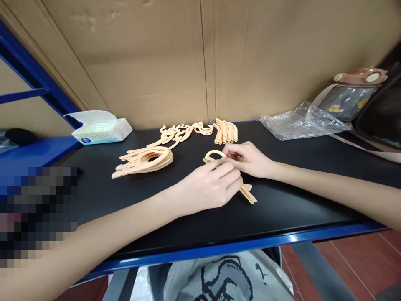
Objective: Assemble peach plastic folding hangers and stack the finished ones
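Note:
My left hand (pixel 213 184) is closed around a cream plastic looped piece (pixel 214 153), whose curved end shows above the fingers and whose grooved arms stick out below. My right hand (pixel 247 159) pinches at the same piece from the right, its fingertips close to those of my left hand; anything small between them is hidden. To the left lies a stack of similar looped pieces (pixel 145 161). Behind the hands are a pile of small hooked pieces (pixel 178 133) and a row of curved bars (pixel 225 131), all cream.
A tissue pack (pixel 102 128) lies at the back left of the black table (pixel 282 209). Clear plastic wrap (pixel 288 123) and a strapped bottle (pixel 347 98) are at the back right. Cardboard (pixel 156 62) stands behind; the table's blue edge (pixel 250 243) runs in front.

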`<action>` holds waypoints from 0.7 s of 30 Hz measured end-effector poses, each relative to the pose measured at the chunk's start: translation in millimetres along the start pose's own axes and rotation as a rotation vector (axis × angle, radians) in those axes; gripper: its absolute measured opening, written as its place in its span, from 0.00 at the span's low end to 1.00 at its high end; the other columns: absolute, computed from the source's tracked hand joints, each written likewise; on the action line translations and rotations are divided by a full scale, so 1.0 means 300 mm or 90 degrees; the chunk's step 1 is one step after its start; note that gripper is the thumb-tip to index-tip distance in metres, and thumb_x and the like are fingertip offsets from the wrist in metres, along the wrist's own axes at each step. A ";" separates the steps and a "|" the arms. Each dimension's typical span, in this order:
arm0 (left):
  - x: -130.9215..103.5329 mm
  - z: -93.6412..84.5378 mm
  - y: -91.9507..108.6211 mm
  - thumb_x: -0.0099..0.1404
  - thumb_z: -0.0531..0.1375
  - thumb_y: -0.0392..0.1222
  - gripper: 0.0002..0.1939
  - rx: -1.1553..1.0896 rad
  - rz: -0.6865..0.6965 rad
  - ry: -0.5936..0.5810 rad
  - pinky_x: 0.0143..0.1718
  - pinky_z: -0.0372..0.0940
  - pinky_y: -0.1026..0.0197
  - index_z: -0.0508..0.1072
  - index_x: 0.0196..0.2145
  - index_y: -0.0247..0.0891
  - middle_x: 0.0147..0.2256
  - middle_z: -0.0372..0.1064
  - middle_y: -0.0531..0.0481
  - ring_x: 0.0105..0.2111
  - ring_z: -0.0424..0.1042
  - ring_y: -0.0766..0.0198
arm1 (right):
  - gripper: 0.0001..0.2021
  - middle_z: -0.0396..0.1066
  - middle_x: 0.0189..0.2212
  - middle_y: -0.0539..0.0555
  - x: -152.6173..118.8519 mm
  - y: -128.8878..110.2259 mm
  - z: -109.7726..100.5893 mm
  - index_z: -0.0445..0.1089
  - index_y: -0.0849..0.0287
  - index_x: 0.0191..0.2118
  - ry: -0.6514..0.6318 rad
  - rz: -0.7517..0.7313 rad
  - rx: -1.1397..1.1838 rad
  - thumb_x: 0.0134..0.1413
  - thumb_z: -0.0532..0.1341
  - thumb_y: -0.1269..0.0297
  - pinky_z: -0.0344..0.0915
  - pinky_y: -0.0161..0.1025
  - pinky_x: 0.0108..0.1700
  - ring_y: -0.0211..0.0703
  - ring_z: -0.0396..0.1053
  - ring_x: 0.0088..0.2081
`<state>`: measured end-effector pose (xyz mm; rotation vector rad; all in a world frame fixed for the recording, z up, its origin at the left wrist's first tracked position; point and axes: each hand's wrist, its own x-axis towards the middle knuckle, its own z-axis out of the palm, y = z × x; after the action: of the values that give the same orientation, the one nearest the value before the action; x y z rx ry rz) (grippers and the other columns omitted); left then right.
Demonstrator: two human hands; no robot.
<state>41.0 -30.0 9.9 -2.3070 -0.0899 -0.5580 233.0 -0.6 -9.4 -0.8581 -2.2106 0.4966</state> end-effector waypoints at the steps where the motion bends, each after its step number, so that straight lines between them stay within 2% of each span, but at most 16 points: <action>1: -0.001 0.002 -0.005 0.68 0.53 0.33 0.08 -0.006 0.001 0.005 0.45 0.63 0.58 0.73 0.38 0.32 0.38 0.74 0.47 0.42 0.71 0.60 | 0.10 0.59 0.20 0.45 0.000 0.002 0.000 0.61 0.59 0.28 -0.001 -0.002 0.002 0.58 0.56 0.61 0.53 0.30 0.25 0.31 0.55 0.22; 3: -0.001 0.002 -0.017 0.68 0.53 0.32 0.09 -0.007 -0.002 0.008 0.45 0.63 0.57 0.73 0.38 0.33 0.39 0.73 0.47 0.43 0.70 0.60 | 0.09 0.59 0.20 0.45 -0.001 0.005 -0.002 0.61 0.59 0.29 -0.001 0.000 0.007 0.57 0.56 0.61 0.53 0.30 0.25 0.31 0.56 0.23; 7: -0.007 0.001 -0.037 0.67 0.54 0.33 0.08 -0.004 -0.034 0.000 0.36 0.63 0.59 0.73 0.35 0.35 0.35 0.73 0.49 0.36 0.71 0.61 | 0.09 0.59 0.20 0.44 0.000 0.003 -0.003 0.61 0.59 0.28 0.003 0.010 0.009 0.57 0.56 0.61 0.53 0.30 0.25 0.31 0.55 0.22; 10: -0.020 0.010 -0.045 0.68 0.53 0.35 0.07 -0.036 -0.046 0.007 0.33 0.63 0.62 0.72 0.37 0.36 0.32 0.73 0.51 0.33 0.71 0.64 | 0.10 0.59 0.20 0.45 0.002 -0.003 -0.003 0.62 0.59 0.29 0.005 0.017 0.016 0.58 0.56 0.60 0.53 0.30 0.25 0.31 0.55 0.22; 15: -0.037 0.020 -0.046 0.68 0.54 0.38 0.07 -0.070 -0.081 0.045 0.22 0.59 0.66 0.71 0.41 0.40 0.28 0.72 0.56 0.24 0.69 0.71 | 0.10 0.60 0.20 0.45 0.002 -0.006 -0.004 0.63 0.60 0.29 0.005 0.031 0.025 0.58 0.56 0.60 0.54 0.30 0.25 0.31 0.56 0.22; 21: -0.024 0.013 -0.040 0.68 0.54 0.44 0.10 -0.088 -0.072 0.047 0.24 0.62 0.65 0.71 0.41 0.39 0.30 0.73 0.55 0.27 0.71 0.69 | 0.09 0.59 0.20 0.45 0.002 -0.007 -0.004 0.63 0.60 0.29 0.009 0.035 0.034 0.58 0.56 0.61 0.54 0.31 0.25 0.31 0.56 0.23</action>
<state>33.1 -18.1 12.3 -2.4229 -0.1518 -0.7271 232.6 -1.6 -7.1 -0.8936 -2.1564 0.5721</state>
